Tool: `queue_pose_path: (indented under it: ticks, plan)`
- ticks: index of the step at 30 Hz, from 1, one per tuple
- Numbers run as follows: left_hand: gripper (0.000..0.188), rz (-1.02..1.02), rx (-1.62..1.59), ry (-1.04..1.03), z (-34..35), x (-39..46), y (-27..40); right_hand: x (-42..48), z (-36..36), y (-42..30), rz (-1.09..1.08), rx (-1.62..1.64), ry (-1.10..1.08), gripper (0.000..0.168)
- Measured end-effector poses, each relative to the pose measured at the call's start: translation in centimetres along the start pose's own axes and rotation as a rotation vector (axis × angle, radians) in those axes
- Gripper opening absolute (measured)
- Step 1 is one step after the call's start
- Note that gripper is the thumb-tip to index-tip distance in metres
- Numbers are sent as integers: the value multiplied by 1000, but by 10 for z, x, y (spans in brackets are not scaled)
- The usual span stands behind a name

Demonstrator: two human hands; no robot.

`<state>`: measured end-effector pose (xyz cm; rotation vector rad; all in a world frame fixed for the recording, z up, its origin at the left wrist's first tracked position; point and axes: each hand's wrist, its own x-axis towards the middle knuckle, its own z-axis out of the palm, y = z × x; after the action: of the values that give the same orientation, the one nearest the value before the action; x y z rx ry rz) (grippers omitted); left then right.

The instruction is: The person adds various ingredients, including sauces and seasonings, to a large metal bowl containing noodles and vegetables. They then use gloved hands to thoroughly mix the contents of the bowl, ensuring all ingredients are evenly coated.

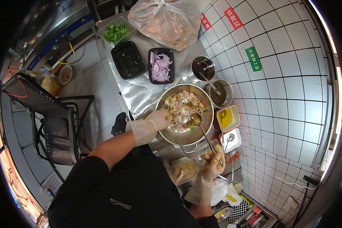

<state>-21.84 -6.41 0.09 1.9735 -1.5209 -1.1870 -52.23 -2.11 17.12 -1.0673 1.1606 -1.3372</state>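
A two-handled stainless steel basin stands before me on a metal worktop. In it lies a mix of meat pieces, sliced onion and green herb. My left hand, in a clear disposable glove, reaches over the basin's left rim with its fingertips by the mix; whether they grip anything is hard to see. Gloved too, my right hand is closed around the handle of a metal ladle. The ladle's bowl is over the right part of the mix and appears to hold a brownish-yellow liquid.
Beyond the basin are a black tray of sliced red onion, another black tray, a tub of chopped herbs and a bulky plastic bag. Sauce pots and seasoning containers line the tiled wall. A folding chair stands left.
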Motion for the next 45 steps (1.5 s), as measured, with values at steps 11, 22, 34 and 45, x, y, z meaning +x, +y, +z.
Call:
queue_pose_path:
  ticks: [11,22,34,45]
  plan:
    - [39,-83,-43,-41,-11,-1,5,11,5,-14,1,83,20,50]
    - [41,-87,22,8,-14,-14,12,136,-43,66,-93,-556,181,40]
    - [43,-209,-49,223,-19,-17,-17,226,12,99,-55,-38,382,67]
    - [42,-198,-95,187,-47,-9,-5,277,119,135,424,226,113,38]
